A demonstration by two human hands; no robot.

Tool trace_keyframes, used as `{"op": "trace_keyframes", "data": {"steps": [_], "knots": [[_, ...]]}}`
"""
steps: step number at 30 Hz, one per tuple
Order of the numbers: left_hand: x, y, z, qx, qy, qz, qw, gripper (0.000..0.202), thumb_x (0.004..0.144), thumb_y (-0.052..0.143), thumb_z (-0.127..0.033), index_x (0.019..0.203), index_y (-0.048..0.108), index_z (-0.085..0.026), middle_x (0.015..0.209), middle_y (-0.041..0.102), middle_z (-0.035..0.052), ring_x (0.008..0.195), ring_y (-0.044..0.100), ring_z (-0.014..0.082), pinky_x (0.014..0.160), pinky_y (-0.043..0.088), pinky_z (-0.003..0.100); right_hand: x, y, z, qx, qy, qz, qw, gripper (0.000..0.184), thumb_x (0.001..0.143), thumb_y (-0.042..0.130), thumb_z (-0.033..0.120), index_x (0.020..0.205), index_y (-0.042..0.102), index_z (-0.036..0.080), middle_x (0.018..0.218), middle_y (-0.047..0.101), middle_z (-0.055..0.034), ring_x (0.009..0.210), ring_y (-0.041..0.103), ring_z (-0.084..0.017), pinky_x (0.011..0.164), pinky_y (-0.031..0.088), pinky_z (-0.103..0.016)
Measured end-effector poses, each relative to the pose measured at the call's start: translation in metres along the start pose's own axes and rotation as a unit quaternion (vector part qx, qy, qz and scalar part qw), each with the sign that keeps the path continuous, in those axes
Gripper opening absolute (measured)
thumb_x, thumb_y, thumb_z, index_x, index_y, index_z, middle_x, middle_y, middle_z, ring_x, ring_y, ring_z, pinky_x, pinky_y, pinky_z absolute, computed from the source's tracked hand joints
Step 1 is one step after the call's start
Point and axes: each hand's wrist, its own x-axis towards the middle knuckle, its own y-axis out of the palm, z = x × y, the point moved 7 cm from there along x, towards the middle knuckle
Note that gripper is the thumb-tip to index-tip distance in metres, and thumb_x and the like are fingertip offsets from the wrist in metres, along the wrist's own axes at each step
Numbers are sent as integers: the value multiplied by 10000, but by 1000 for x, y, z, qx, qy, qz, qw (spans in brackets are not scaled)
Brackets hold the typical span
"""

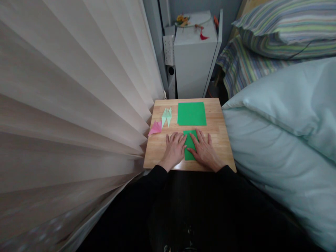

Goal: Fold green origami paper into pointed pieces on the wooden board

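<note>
A narrow green sheet of paper [189, 154], seemingly folded, lies flat near the front of a small wooden table [223, 140]. My left hand [174, 148] rests along its left edge, palm down, fingers stretched out. On its right side lies my right hand [204, 148], fingers spread, the fingertips pressing on the paper. Part of the sheet is hidden under the hands. Behind it sits a larger stack of green paper [191, 114]. Left of that stack are a pale green folded paper piece [167, 117] and a pink folded paper piece [155, 128].
A pleated curtain [91, 105] hangs close along the table's left side. To the right is a bed with a pale blue quilt [267, 140] and striped pillows [288, 24]. Beyond the table stands a white cabinet [194, 66] with small ornaments on top.
</note>
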Motion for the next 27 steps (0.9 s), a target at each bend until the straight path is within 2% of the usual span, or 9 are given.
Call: {"op": "trace_keyframes", "data": {"steps": [10, 17, 22, 27], "knots": [[-2, 3, -1, 10, 8, 1, 1000, 493, 1039, 443, -245, 1519, 501, -150, 1539, 548, 150, 1506, 369, 348, 1259, 183, 706, 1, -2, 3, -8, -1, 0, 1000, 671, 1076, 406, 489, 1641, 349, 131, 1739, 188, -256, 1625, 187, -367, 1244, 143, -700], [-3, 6, -1, 26, 13, 2, 1000, 482, 1054, 408, -250, 1514, 498, -141, 1547, 539, 168, 1532, 356, 340, 1262, 185, 712, 2, -2, 7, -1, -12, 10, 1000, 643, 1084, 375, 481, 1640, 358, 158, 1748, 193, -214, 1628, 186, -347, 1254, 122, -696], [-3, 9, -1, 35, 16, -1, 999, 480, 1061, 384, -244, 1513, 486, -118, 1547, 533, 181, 1541, 352, 338, 1262, 190, 714, 2, -3, 7, 6, -7, 6, 1000, 656, 1089, 360, 491, 1639, 351, 134, 1747, 197, -212, 1626, 198, -340, 1259, 135, -685], [-3, 12, -1, 36, 17, -8, 999, 486, 1060, 366, -234, 1519, 473, -113, 1563, 513, 194, 1549, 346, 344, 1266, 181, 708, 3, 0, 9, -1, -20, -6, 1000, 653, 1094, 319, 481, 1635, 355, 118, 1741, 222, -197, 1620, 207, -359, 1246, 119, -727]]}}
